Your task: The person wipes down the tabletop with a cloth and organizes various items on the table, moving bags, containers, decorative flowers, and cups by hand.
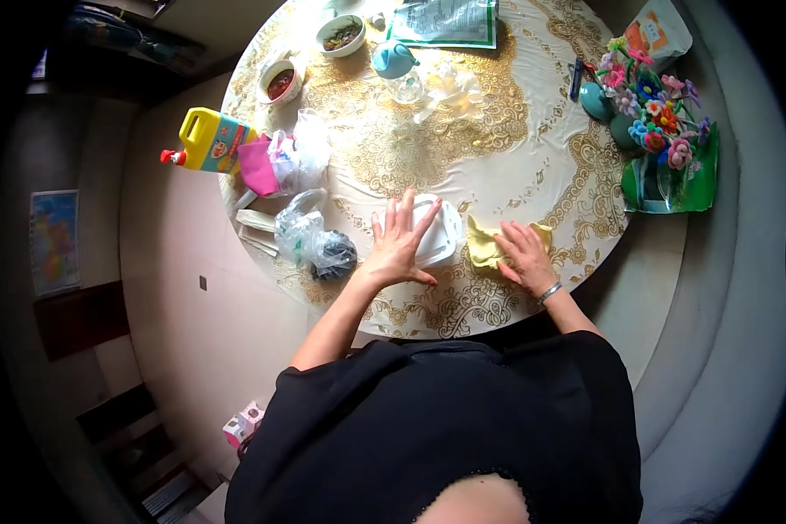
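My left hand [396, 247] is open, its fingers spread over the left side of a white, shallow plastic tray or lid [448, 229] near the front of the round table. Part of the tray is hidden under the fingers. To its right, my right hand [526, 254], with a bracelet at the wrist, is closed on a crumpled yellow cloth [480, 243] that lies against the table. Left of my left hand sits a clear plastic bag [300, 234] beside a dark bundle [334, 255].
The patterned tablecloth [393, 157] also bears a yellow jug [210, 140] with a red cap, a pink item [258, 166], two bowls of food [341, 37] [279, 83], a blue-lidded glass jar [395, 61], a green-edged packet [445, 24] and colourful crocheted flowers [664, 113].
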Tool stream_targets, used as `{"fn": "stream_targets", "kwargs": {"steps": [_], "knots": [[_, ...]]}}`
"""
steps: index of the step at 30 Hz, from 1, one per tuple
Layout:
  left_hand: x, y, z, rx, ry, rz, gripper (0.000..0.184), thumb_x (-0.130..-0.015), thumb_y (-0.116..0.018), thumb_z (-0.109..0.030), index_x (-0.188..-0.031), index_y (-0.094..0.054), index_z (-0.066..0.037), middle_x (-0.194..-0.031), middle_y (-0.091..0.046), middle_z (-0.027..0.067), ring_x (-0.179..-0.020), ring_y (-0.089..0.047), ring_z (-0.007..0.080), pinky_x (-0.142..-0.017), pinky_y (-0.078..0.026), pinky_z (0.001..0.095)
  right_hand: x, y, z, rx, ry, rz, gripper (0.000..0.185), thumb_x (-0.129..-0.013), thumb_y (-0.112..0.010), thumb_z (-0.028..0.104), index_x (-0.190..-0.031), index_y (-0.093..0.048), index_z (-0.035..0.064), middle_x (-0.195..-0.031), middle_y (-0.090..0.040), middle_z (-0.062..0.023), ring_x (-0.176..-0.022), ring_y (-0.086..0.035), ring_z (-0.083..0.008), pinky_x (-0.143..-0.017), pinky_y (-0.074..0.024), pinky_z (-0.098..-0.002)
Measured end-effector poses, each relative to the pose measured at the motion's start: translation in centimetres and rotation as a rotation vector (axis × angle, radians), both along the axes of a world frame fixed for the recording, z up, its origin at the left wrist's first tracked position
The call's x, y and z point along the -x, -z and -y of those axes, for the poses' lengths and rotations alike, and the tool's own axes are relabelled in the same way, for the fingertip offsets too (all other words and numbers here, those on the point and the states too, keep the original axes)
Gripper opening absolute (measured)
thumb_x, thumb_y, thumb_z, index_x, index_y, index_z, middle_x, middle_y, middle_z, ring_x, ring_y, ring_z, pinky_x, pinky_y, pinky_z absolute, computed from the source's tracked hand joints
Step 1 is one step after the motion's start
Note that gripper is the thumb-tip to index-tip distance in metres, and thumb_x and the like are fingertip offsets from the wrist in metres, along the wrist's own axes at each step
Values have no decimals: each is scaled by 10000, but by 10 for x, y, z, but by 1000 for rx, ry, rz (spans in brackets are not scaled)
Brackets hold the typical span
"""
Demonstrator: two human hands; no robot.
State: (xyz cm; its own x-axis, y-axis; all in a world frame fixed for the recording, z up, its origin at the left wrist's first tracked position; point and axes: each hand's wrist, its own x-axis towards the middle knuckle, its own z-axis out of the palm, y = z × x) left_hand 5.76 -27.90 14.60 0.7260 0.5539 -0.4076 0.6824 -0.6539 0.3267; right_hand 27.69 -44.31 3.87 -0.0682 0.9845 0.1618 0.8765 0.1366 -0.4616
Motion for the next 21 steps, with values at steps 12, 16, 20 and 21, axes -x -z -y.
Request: {"fn": "stream_targets", "kwargs": {"steps": [12,16,20,21], "knots": [[-19,41,-35,-306,626,510,590,-807,-455,-557,-969,-534,4,-1012,-494,87,-969,-461,242,-1016,-293,364,34,6,0,29,308,34,465,-734,-617,158,-1172,-499,56,-1245,-455,-100,-1176,-406,-269,-985,-303,-418],[-21,49,-32,-287,600,536,524,-835,-432,-525,-946,-549,-26,-1017,-519,83,-961,-462,219,-924,-334,350,36,11,5,7,350,116,466,-748,-599,197,-1187,-494,80,-1259,-443,-88,-1188,-395,-255,-997,-290,-414],[-25,46,-31,-311,616,524,512,-825,-437,-522,-830,-535,-20,-944,-535,105,-915,-465,235,-883,-338,359,37,15,7,-24,359,156,478,-739,-595,223,-1189,-491,101,-1260,-439,-71,-1194,-386,-232,-1012,-278,-406],[-25,43,-31,-299,611,525,520,-824,-442,-521,-835,-548,-13,-999,-545,115,-927,-473,239,-885,-339,359,37,14,7,-15,372,141,468,-737,-596,223,-1180,-498,109,-1259,-436,-66,-1193,-382,-232,-1011,-282,-406]]}}
